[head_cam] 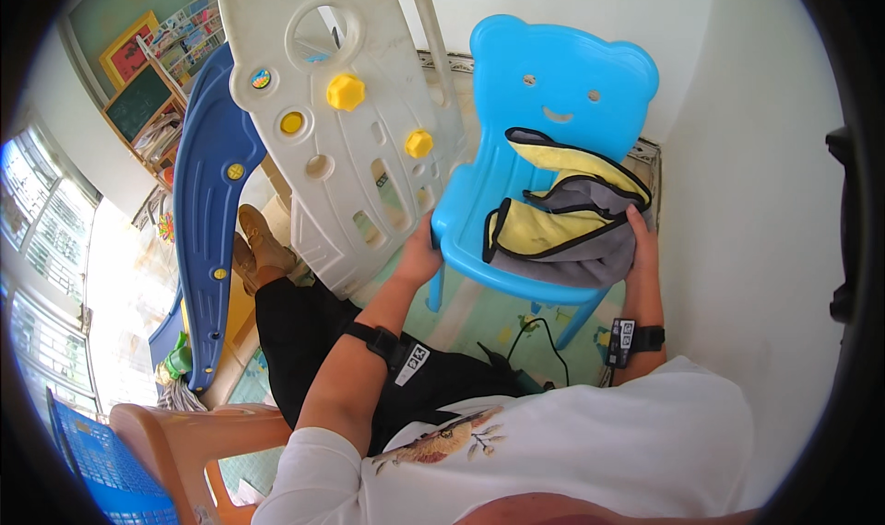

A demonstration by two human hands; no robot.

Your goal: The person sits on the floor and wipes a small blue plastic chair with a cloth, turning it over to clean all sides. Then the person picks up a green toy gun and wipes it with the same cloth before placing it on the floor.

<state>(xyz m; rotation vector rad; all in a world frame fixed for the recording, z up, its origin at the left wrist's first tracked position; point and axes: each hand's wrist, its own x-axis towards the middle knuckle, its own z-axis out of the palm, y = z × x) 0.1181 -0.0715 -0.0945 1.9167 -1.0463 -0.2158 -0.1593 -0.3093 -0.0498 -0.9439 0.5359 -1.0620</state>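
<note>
A blue plastic child's chair (508, 169) with a bear-shaped backrest stands before me. Eye holes and a smiling mouth are cut through its back. My left hand (420, 257) grips the left edge of the seat, its fingers mostly hidden. On the opposite side, my right hand (643, 245) holds the seat's edge, with the thumb over a crumpled cloth. That yellow and grey plush cloth (553, 231), trimmed in black, lies bunched on the seat and hangs over the right and front edges. The right fingers are largely out of sight.
A grey plastic climbing panel (346, 151) with yellow knobs stands left of the chair, beside a blue slide (207, 200). White wall (747, 200) rises close on the right. An orange plastic stool (200, 428) and blue basket (114, 456) are at lower left. A black cable (546, 323) lies below the chair.
</note>
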